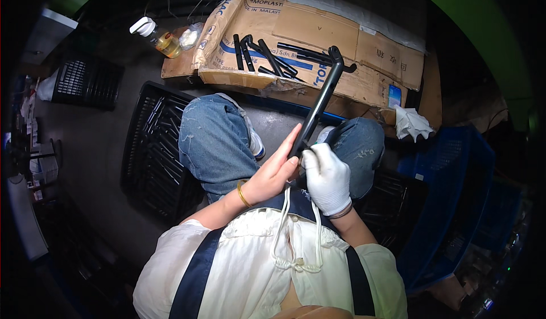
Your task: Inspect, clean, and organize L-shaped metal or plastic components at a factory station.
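Note:
A long black plastic tube-shaped part (322, 101) with an angled, knobbed far end slants up in front of my body. My bare left hand (271, 173) holds its lower section, the fingers lying straight along the side and the thumb across it. My right hand (328, 177), in a white knit glove, is closed in a fist-like pinch against the same section. Whatever its fingers pinch is hidden. The lower end of the tube is partly covered by both hands. Several shorter black parts (272, 58) lie loose on the cardboard ahead.
Flattened cardboard (250, 17) covers the work surface. A clear bottle with a white lid (165, 43) stands at its left, crumpled white paper (412, 123) at its right. A black crate (136, 148) full of black parts sits left of my knees, blue crates (475, 159) at right.

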Tool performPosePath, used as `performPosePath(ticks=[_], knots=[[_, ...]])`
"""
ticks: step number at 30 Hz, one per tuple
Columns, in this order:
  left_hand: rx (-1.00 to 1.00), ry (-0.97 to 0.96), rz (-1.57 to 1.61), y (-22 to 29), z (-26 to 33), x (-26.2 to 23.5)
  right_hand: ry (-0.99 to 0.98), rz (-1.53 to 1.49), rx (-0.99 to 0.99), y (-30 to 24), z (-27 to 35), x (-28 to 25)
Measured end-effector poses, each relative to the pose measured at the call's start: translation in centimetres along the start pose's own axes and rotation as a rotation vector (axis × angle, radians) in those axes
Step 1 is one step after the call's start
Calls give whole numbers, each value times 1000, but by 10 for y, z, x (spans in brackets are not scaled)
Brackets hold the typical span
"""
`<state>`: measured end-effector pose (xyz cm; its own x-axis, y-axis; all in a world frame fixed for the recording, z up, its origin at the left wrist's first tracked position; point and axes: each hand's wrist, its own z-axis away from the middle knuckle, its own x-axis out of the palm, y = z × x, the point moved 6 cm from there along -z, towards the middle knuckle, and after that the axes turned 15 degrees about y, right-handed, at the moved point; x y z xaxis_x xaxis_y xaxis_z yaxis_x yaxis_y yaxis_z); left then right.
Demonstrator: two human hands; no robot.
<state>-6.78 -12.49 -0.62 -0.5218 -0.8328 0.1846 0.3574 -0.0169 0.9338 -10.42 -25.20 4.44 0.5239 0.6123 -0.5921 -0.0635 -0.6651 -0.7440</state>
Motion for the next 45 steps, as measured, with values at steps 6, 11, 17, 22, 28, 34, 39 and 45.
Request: performPosePath(ticks=[6, 11, 17, 22, 28, 34, 39, 45], knots=[[660, 311, -678, 11, 0, 17, 42, -551, 625, 43, -15, 30], [50, 209, -53, -18, -13, 5, -164, -1010, 880, 44, -16, 43], [-56, 98, 289, -14, -19, 3, -268, -864, 748, 44, -20, 39], [-34, -16, 340, -13, -14, 12, -138, -596, 579, 37, -24, 31], [103, 60, 279, -7, -13, 0, -129, 57, 11, 1, -11, -1], [171, 109, 106, -3, -12, 1, -214, 186, -64, -5, -3, 1], [140, 127, 16, -1, -9, 0, -237, 244, -141, -8, -2, 0], [460, 262, -380, 8, -7, 4, -320, 271, -66, 5, 3, 6]])
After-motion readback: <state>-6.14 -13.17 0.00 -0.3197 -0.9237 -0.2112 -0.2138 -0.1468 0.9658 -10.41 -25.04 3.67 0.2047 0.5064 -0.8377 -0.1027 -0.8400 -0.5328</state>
